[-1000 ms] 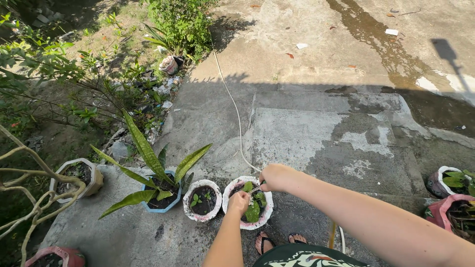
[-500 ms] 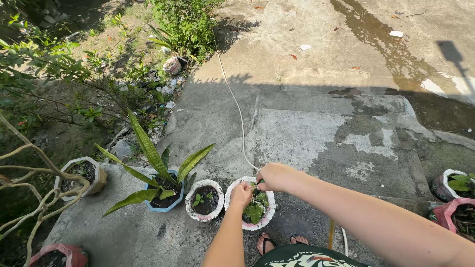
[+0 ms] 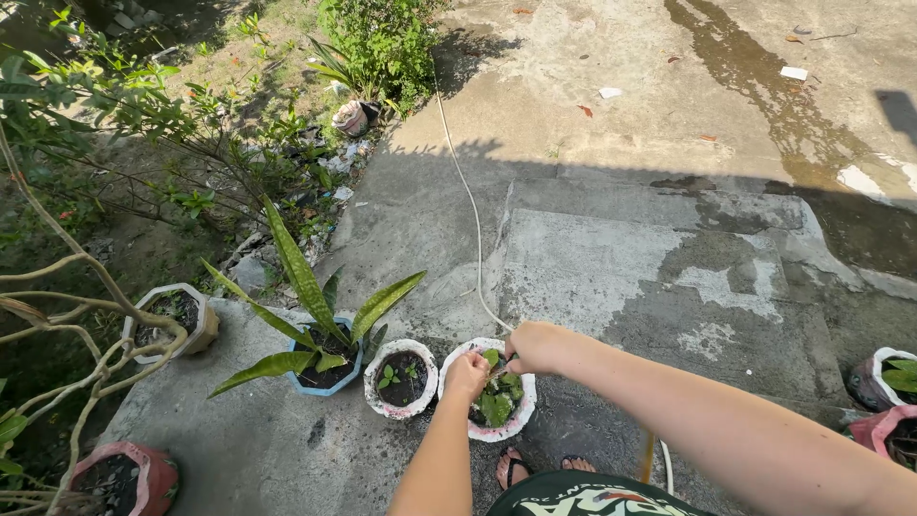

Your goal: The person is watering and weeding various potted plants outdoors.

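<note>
While both hands were held over the white round pot of small green leaves (image 3: 497,422), the left hand (image 3: 466,373) was pinched on a leaf; the right hand (image 3: 537,346), above, was curled, its contents hidden.

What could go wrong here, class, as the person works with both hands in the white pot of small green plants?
The left hand and right hand crowd the white pot, so its seedlings might get crushed. The thin hose trails across the concrete, a possible trip hazard. The neighbouring small pot stands close and could be knocked.

Sunlit, damp-patched concrete yard (image 3: 611,268) beside shrubs (image 3: 382,38)
</note>
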